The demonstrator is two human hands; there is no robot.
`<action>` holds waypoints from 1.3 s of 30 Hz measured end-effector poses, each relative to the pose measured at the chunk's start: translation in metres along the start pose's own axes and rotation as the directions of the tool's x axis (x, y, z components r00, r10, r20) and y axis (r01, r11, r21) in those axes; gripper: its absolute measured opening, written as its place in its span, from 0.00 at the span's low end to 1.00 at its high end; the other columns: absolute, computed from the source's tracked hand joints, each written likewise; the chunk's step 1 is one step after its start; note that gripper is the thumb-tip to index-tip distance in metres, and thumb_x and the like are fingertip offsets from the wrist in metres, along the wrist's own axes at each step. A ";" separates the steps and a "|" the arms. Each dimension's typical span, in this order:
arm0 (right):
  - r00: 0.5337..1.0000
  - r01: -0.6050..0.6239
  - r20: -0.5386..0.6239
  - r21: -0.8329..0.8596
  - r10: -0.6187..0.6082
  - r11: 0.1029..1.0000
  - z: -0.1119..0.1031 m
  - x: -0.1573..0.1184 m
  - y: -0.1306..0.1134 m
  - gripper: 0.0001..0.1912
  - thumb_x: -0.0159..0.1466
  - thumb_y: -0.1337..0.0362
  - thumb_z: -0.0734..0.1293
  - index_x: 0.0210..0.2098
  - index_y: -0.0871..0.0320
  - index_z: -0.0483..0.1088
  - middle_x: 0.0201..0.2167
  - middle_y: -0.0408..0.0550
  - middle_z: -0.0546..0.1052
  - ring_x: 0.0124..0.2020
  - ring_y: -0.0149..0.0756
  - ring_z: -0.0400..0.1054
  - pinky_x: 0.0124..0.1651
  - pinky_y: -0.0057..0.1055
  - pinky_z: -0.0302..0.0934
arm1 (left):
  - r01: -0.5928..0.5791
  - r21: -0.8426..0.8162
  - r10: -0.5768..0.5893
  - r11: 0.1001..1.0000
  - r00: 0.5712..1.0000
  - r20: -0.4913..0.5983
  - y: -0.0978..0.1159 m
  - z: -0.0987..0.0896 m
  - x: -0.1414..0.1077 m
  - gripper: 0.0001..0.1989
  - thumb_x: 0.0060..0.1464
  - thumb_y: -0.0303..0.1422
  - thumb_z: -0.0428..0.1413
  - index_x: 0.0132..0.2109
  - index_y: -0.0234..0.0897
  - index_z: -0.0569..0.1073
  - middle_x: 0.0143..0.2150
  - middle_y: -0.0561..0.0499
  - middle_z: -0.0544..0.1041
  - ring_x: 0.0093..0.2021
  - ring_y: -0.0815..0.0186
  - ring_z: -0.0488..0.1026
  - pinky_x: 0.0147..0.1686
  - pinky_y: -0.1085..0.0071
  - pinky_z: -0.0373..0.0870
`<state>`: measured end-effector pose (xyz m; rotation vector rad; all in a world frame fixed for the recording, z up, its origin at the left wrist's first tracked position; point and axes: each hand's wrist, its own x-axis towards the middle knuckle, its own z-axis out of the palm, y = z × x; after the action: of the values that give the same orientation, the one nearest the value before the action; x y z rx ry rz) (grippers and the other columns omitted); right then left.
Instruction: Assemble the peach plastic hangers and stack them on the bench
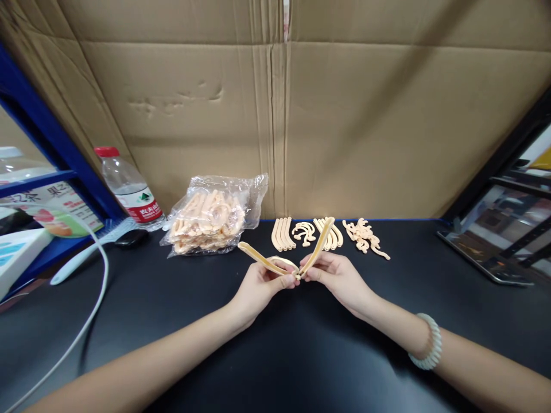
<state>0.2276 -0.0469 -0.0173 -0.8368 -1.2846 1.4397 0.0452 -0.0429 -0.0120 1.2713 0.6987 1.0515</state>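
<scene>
My left hand is closed on a long, slightly curved beige plastic hanger arm with a hollow channel along it. A thinner curved beige piece, like a hanger hook, shows beside that arm near my fingertips. My right hand pinches a second hanger arm, which slants up to the right. The inner ends of both arms meet between my fingertips, forming a wide V above the table. Fingers partly hide the joint, so I cannot tell whether the pieces are linked.
Behind my hands lie a row of arms, several hooks, more arms and a pile of small beige pieces. A clear bag of parts, bottle and white cable are left; a phone-like slab is right.
</scene>
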 end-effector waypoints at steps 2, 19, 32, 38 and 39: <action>0.999 0.026 0.029 -0.074 -0.024 0.997 0.000 0.000 -0.001 0.11 0.55 0.60 0.73 0.35 0.58 0.75 0.30 0.45 0.77 0.32 0.35 0.71 0.41 0.34 0.65 | 0.003 0.009 -0.003 1.000 1.000 0.016 0.001 0.000 0.000 0.07 0.46 0.31 0.64 0.31 0.32 0.75 0.29 0.50 0.75 0.32 0.66 0.73 0.34 0.72 0.70; 0.988 0.146 0.089 -0.224 -0.129 0.964 0.008 -0.004 -0.002 0.04 0.55 0.69 0.68 0.30 0.57 0.75 0.27 0.42 0.77 0.31 0.35 0.72 0.39 0.31 0.67 | -0.012 0.031 0.015 0.999 0.995 -0.102 -0.003 0.008 -0.006 0.04 0.40 0.26 0.63 0.26 0.32 0.75 0.24 0.54 0.74 0.27 0.70 0.71 0.31 0.75 0.68; 0.984 0.136 -0.091 -0.172 -0.154 0.976 0.018 -0.004 0.004 0.09 0.53 0.60 0.73 0.30 0.60 0.75 0.27 0.46 0.77 0.28 0.36 0.72 0.35 0.33 0.68 | 0.040 -0.064 -0.058 0.997 0.950 -0.308 -0.004 0.021 -0.011 0.12 0.40 0.32 0.66 0.31 0.30 0.73 0.26 0.50 0.77 0.27 0.69 0.74 0.29 0.76 0.73; 0.988 0.095 -0.111 -0.143 -0.111 0.985 0.010 -0.003 0.001 0.13 0.53 0.58 0.74 0.32 0.59 0.74 0.30 0.45 0.75 0.31 0.33 0.69 0.33 0.30 0.67 | 0.064 0.037 -0.051 0.997 0.957 -0.284 -0.001 0.014 -0.009 0.17 0.43 0.38 0.65 0.37 0.32 0.71 0.30 0.51 0.77 0.27 0.68 0.75 0.28 0.75 0.74; 0.984 0.089 -0.142 -0.106 -0.103 0.990 0.009 -0.002 -0.001 0.13 0.53 0.57 0.74 0.33 0.59 0.73 0.30 0.45 0.74 0.31 0.33 0.69 0.32 0.28 0.66 | 0.064 0.062 -0.043 0.996 0.955 -0.293 0.000 0.012 -0.008 0.18 0.43 0.38 0.65 0.37 0.32 0.71 0.29 0.51 0.76 0.27 0.68 0.75 0.27 0.75 0.73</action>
<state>0.2199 -0.0514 -0.0151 -0.9176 -1.2745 1.2227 0.0522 -0.0553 -0.0104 1.1615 0.9971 1.1911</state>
